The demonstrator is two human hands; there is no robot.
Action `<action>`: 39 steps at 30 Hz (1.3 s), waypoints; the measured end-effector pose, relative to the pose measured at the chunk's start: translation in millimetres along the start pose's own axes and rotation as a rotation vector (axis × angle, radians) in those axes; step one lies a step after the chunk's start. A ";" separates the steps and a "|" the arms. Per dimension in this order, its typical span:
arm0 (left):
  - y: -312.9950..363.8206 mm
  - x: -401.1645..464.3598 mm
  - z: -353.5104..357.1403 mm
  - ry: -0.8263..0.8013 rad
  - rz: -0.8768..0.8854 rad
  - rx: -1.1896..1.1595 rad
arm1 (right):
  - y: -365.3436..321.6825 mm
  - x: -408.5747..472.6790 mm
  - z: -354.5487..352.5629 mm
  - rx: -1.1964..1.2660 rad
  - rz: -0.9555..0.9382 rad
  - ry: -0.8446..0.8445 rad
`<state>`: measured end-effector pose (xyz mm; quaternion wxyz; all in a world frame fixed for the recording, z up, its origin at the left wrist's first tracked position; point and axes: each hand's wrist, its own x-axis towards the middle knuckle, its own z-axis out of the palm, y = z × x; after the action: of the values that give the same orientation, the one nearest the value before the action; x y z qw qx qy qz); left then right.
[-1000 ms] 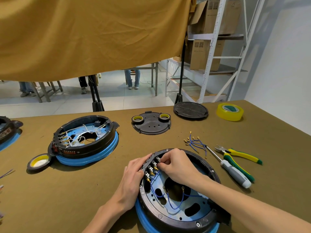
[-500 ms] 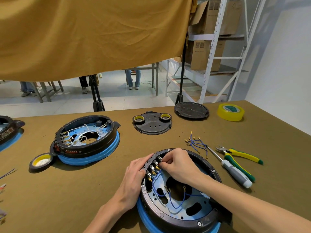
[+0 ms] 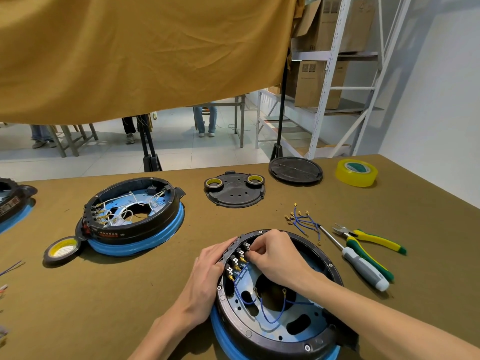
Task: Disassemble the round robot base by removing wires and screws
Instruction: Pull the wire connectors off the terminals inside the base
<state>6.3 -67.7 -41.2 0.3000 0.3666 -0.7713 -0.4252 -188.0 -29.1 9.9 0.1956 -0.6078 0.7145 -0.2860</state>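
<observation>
Three round bases (image 3: 275, 294), four tape rolls (image 3: 356, 172), two lids (image 3: 235, 190), one screwdriver (image 3: 363, 268), one pliers (image 3: 368, 239).

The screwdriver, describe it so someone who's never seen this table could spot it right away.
Start at the near round base under the right hand, then look just to its right on the brown table. The screwdriver lies there beside the pliers; its grey and white handle sets it apart from their green and yellow grips.
</observation>
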 end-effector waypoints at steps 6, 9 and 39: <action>3.4 -0.2 0.3 0.001 0.004 0.001 | 1.6 0.1 -0.7 0.019 0.002 -0.010; 4.6 -0.6 -0.4 0.002 -0.002 -0.001 | 1.7 0.8 -1.6 0.039 0.006 -0.035; 7.8 -2.9 0.3 -0.015 0.013 -0.012 | 6.7 -8.9 -4.2 0.102 0.035 -0.006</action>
<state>5.2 -62.3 -35.0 0.2992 0.3567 -0.7732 -0.4307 -194.1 -19.1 8.2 0.2333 -0.5854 0.7089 -0.3168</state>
